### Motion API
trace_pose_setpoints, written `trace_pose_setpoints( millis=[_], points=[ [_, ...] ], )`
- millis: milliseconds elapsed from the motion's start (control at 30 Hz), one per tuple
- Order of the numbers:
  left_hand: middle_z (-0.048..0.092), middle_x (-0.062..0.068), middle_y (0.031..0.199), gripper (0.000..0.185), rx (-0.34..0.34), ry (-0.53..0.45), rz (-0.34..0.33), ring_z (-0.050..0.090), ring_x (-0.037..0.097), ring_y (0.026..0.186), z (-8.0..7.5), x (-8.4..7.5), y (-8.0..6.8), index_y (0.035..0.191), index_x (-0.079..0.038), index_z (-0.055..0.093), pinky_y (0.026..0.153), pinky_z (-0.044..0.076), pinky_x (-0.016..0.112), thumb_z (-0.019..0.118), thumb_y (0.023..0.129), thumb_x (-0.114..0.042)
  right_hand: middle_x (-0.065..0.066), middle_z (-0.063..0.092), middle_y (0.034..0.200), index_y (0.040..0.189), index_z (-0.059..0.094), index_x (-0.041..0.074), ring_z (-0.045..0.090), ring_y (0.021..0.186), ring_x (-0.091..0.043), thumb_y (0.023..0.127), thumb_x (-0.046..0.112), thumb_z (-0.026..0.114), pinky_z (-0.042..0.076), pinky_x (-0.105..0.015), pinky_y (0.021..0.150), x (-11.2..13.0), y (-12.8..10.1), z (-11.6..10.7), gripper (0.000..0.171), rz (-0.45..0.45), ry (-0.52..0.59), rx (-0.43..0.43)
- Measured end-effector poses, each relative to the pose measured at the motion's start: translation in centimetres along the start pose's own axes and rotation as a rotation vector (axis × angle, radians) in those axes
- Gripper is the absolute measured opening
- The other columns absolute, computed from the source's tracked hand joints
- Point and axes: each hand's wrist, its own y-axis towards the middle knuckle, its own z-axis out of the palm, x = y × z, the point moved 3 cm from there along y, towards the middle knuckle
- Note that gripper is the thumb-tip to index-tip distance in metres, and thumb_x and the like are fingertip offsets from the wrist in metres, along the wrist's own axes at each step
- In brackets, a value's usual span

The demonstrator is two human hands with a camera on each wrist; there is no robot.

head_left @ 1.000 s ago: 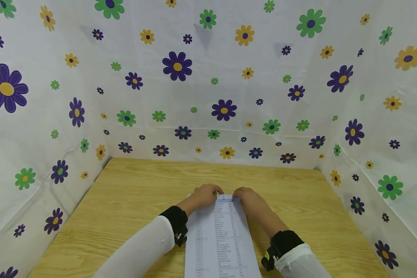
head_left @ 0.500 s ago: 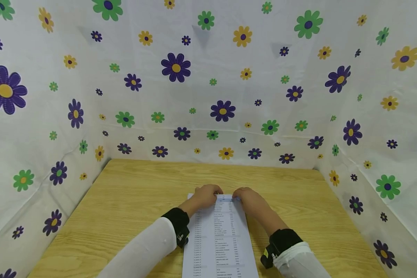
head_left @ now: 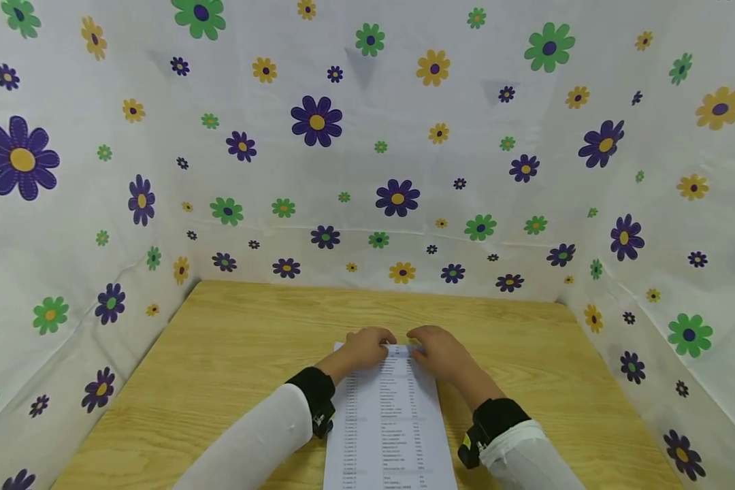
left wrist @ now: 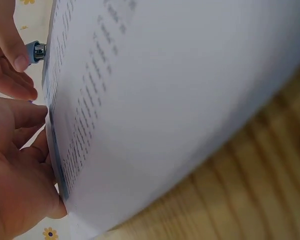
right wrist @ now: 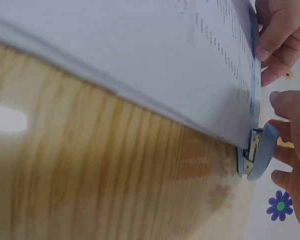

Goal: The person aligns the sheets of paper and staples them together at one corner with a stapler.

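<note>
A stack of printed paper sheets (head_left: 392,422) lies in the middle of the table in the head view. At its far edge my left hand (head_left: 366,347) pinches the sheets, thumb on top and fingers behind the edge. My right hand (head_left: 444,354) is at the far right corner, thumb and fingers parted. In the right wrist view a blue-grey stapler (right wrist: 262,152) sits at that corner, close to the right fingers. The stapler's end (left wrist: 36,51) also shows in the left wrist view. In the head view the right hand hides it.
The wooden table (head_left: 233,340) extends around the papers on both sides and behind. White flowered cloth (head_left: 355,163) stands as walls at the back and both sides. Each wrist carries a black strap (head_left: 501,422) with a small camera.
My right thumb and fingers have parted slightly from their earlier pinch at the far edge. The left hand stays on the sheets. The head view shifts a little.
</note>
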Motion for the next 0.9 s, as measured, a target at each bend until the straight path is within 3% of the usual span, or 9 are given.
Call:
trace_pose_setpoints(
  millis=[233,433,600,767,900],
  points=[
    [0.072,0.007,0.121,0.038,-0.011,0.018,0.003,0.066,0.027,0.114,0.2,0.1,0.0,0.13,-0.016,0.065,0.095,0.035,0.055,0.061,0.094,-0.006,-0.012,0.069,0.13,0.133,0.066,0.004,0.063,0.125,-0.032,0.101,0.018,0.064,0.048,-0.048,0.107,0.8,1.2,1.0,0.034,-0.004,0.051,0.041],
    [0.072,0.007,0.119,0.039,-0.051,-0.01,0.009,0.067,0.026,0.11,-0.1,-0.2,-0.3,0.131,-0.015,0.061,0.097,0.034,0.056,0.063,0.094,-0.004,-0.01,0.071,0.114,0.116,0.073,0.006,0.067,0.108,-0.029,0.102,0.012,0.061,0.053,-0.045,0.097,1.2,1.6,1.5,0.02,0.049,0.044,-0.001],
    [0.073,0.007,0.116,0.035,-0.075,0.03,-0.012,0.067,0.026,0.105,-0.5,0.1,-0.7,0.129,-0.015,0.062,0.098,0.033,0.057,0.065,0.095,-0.011,-0.007,0.069,0.104,0.105,0.073,0.009,0.065,0.094,-0.024,0.101,0.01,0.062,0.055,-0.04,0.088,1.5,1.6,1.6,0.012,0.085,0.022,-0.042],
    [0.073,0.004,0.108,0.027,-0.081,0.064,-0.08,0.065,0.022,0.097,-1.9,2.9,-1.2,0.119,-0.015,0.069,0.093,0.035,0.055,0.068,0.094,-0.023,-0.006,0.069,0.104,0.105,0.073,0.009,0.065,0.094,-0.023,0.1,0.01,0.063,0.055,-0.04,0.089,1.8,1.4,1.4,0.011,0.105,0.018,-0.045],
    [0.068,0.005,0.103,0.026,-0.037,-0.061,-0.135,0.061,0.021,0.09,-3.5,5.6,-1.9,0.115,-0.009,0.07,0.085,0.047,0.043,0.071,0.091,-0.021,-0.007,0.07,0.105,0.107,0.073,0.008,0.067,0.1,-0.025,0.101,0.009,0.062,0.055,-0.041,0.092,1.7,1.2,1.4,0.012,0.104,0.005,-0.049]
  ],
)
